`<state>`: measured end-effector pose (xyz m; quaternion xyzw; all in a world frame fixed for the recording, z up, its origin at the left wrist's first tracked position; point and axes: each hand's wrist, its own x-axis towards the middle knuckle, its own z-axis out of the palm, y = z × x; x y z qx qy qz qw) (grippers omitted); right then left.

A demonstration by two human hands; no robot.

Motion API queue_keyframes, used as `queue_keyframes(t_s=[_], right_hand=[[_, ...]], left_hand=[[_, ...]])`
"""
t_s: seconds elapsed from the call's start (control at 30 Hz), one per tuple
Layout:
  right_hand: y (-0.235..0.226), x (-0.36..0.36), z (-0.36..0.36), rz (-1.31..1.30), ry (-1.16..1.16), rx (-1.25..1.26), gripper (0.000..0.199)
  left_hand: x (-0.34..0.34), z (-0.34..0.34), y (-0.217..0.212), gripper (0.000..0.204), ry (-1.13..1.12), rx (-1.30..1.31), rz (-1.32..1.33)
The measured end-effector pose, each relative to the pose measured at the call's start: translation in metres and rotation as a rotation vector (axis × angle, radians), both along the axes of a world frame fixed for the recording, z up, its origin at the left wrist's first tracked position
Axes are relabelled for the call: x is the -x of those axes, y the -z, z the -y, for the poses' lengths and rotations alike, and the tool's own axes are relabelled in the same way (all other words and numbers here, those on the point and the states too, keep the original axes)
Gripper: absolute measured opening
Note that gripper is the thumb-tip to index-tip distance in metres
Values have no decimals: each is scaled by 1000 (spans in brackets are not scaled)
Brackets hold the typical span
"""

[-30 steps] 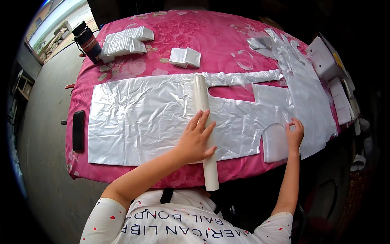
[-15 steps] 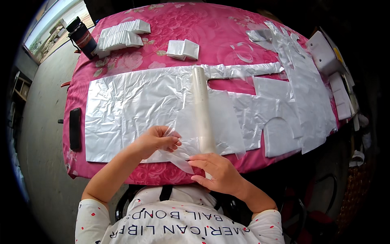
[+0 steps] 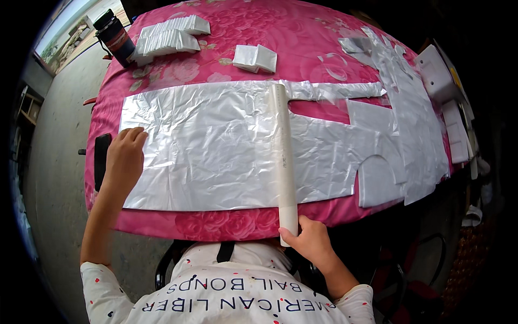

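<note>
A long whitish tube [image 3: 283, 156] lies across a silvery, wrinkled plastic sheet [image 3: 199, 146] with cut-out, handle-like strips at its right end. My right hand [image 3: 308, 240] is closed round the tube's near end, which sticks out past the table edge, thumb on top. At the sheet's left edge, my left hand [image 3: 125, 154] is over the plastic with its fingers loosely bent and slightly apart; nothing shows in them. Its palm side is hidden. Right beside that wrist lies a black elongated case [image 3: 102, 162], partly covered by the hand.
A pink flowered cloth [image 3: 216, 224] covers the table. Stacks of folded white packets [image 3: 167, 40] stand far left beside a dark bottle [image 3: 114, 40]. Two more folded packets [image 3: 255, 58] lie at the back middle. More plastic sheets [image 3: 415, 146] and white boxes [image 3: 436, 70] are at the right.
My left hand has moved from beside the tube to the sheet's left edge. My right hand has closed round the tube's near end. The translucent film around the tube no longer shows.
</note>
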<state>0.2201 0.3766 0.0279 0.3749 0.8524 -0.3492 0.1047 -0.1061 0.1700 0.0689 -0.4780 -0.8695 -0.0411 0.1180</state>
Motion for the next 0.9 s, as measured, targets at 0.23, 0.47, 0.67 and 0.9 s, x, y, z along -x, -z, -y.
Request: queue_keyframes(t_s=[0.23,0.47,0.67,0.9], right_hand=[[3,-4,-3,-68,-10,93,49],[-6,13,-29,7,-41,211,54],[21,111,-102,-348,51,195,50],[59,201,-157,-890,596,1222,28]], left_hand=[[-120,-126,77,50,350,-354,663],[-135,-147,111,59,379,-194,373],[-137,-149,108,60,373,-180,295],[-137,-150,105,60,369,-200,305]])
